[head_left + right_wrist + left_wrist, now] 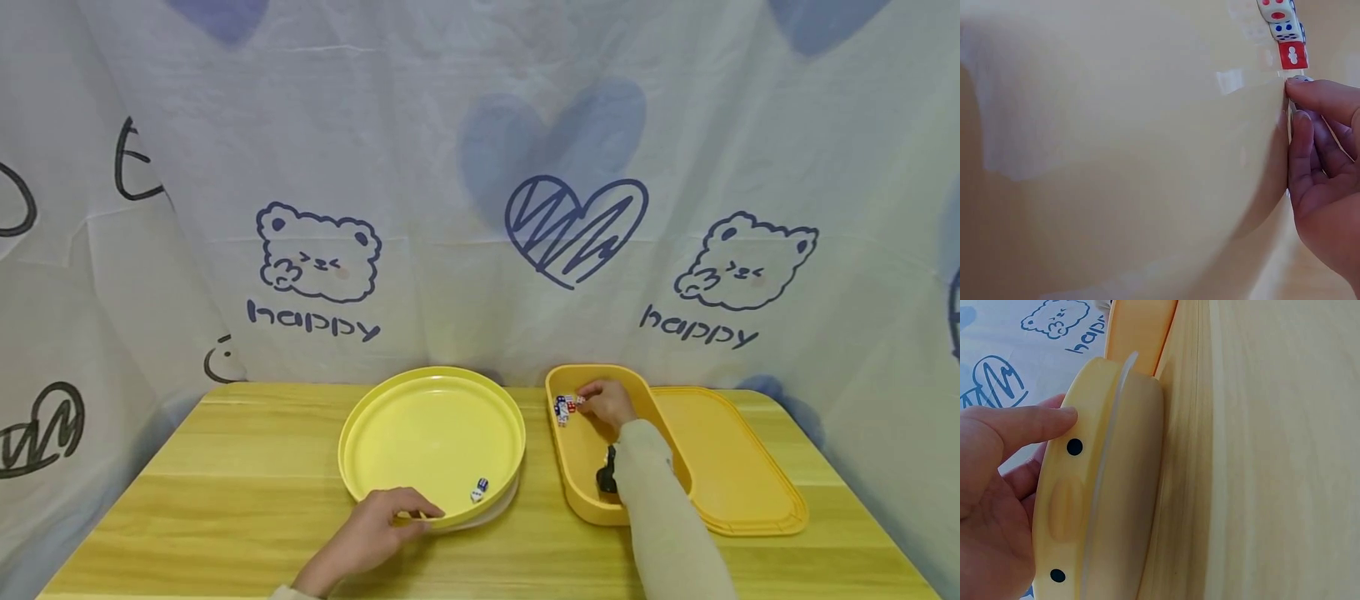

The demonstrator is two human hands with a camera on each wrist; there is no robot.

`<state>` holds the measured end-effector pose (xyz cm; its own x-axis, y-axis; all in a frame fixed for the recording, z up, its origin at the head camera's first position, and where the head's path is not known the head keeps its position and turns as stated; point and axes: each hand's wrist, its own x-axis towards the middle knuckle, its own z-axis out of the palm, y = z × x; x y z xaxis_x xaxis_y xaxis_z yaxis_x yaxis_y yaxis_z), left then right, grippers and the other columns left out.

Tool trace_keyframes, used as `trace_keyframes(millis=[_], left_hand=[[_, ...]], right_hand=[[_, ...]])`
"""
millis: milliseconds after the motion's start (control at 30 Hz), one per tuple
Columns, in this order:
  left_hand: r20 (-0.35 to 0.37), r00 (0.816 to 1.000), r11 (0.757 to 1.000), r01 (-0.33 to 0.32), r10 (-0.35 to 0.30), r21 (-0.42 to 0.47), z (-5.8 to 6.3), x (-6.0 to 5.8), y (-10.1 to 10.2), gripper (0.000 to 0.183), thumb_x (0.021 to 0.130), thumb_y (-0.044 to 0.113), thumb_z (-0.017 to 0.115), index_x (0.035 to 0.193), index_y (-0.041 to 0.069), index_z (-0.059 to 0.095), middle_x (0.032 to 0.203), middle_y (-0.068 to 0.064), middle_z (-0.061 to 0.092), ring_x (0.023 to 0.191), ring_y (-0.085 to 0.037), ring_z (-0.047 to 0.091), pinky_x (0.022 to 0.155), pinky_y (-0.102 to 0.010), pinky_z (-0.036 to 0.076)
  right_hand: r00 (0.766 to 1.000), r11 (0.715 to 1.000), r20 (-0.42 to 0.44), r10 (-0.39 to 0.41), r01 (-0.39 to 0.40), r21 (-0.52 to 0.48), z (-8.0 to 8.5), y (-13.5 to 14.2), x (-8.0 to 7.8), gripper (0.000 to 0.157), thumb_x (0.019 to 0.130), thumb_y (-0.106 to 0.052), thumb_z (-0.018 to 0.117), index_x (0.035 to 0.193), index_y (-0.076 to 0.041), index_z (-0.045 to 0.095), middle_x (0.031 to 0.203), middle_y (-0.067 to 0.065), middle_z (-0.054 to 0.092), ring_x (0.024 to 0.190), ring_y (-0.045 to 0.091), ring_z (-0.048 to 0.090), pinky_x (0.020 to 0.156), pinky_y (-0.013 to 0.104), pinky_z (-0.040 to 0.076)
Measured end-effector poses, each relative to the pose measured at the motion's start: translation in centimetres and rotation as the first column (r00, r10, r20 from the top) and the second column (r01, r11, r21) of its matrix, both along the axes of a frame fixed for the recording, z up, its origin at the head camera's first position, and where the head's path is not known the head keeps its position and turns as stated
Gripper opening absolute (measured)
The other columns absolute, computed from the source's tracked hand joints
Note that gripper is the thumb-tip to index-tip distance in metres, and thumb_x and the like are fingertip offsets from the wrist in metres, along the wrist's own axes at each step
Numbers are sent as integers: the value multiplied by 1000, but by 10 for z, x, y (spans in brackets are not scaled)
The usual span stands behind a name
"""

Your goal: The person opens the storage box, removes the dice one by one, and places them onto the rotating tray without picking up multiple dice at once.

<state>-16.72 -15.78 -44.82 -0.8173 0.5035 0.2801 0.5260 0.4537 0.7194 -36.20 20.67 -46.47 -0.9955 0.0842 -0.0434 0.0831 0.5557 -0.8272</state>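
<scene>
My left hand [378, 527] holds the near rim of a round yellow tray [431, 442]; in the left wrist view the thumb lies on its dotted side wall [1066, 506] and the fingers reach over the rim. Two dice, one blue [482, 483] and one white [476, 495], lie inside near that rim. My right hand [609, 403] reaches into the far part of an orange box [581, 479]. Between its thumb and fingers it pinches a white die [1300, 79], mostly hidden, at the end of a row beside a red die [1293, 56] and other dice [1286, 30].
A black object [606, 477] lies in the near part of the orange box, partly covered by the right sleeve. The box's flat orange lid [742, 467] rests on the wooden table [247, 500] to its right. A printed cloth [442, 167] hangs behind the table.
</scene>
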Motion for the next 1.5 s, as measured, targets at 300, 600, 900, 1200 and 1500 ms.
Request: trace_keyframes(millis=[300, 600, 900, 1200, 1500], left_hand=[[10, 1000, 1000, 1, -1, 2, -1, 1, -1, 14, 88, 7, 69, 99, 13, 75, 94, 7, 69, 84, -4, 59, 72, -26, 50], [-1, 1000, 1000, 7, -7, 7, 0, 0, 0, 15, 87, 6, 70, 99, 13, 75, 94, 7, 70, 84, -4, 59, 72, -27, 50], [-11, 1000, 1000, -3, 3, -10, -1, -1, 0, 14, 88, 7, 69, 100, 13, 75, 95, 8, 70, 84, -4, 59, 73, -27, 50], [-27, 1000, 1000, -4, 3, -18, -4, -1, 1, 15, 87, 6, 70, 100, 13, 75, 95, 7, 70, 84, -4, 59, 73, -27, 50], [-13, 1000, 1000, 2, -2, -17, -1, -3, -2, 15, 88, 6, 69, 100, 13, 75, 95, 7, 70, 84, -4, 59, 73, -27, 50]], right_hand=[[999, 999, 29, 43, -42, -33, 4, 4, -1, 17, 81, 4, 72, 98, 8, 68, 89, 12, 67, 81, 22, 56, 71, 28, 47], [986, 986, 20, 167, -166, -33, 31, 10, 3, 18, 88, 1, 66, 105, 8, 64, 92, 13, 66, 82, 26, 59, 78, 36, 51], [980, 982, -68, 188, -185, 49, 53, 16, 5, 23, 92, -6, 64, 112, 4, 64, 107, 17, 63, 92, 27, 54, 83, 37, 47], [957, 968, -148, 252, -246, 53, 80, 2, 26, 27, 93, -11, 64, 116, 3, 64, 112, 17, 64, 98, 30, 54, 89, 41, 46], [943, 968, -228, 245, -252, -3, 102, -20, 49, 27, 93, -9, 64, 117, 1, 65, 110, 14, 64, 98, 29, 53, 87, 38, 46]])
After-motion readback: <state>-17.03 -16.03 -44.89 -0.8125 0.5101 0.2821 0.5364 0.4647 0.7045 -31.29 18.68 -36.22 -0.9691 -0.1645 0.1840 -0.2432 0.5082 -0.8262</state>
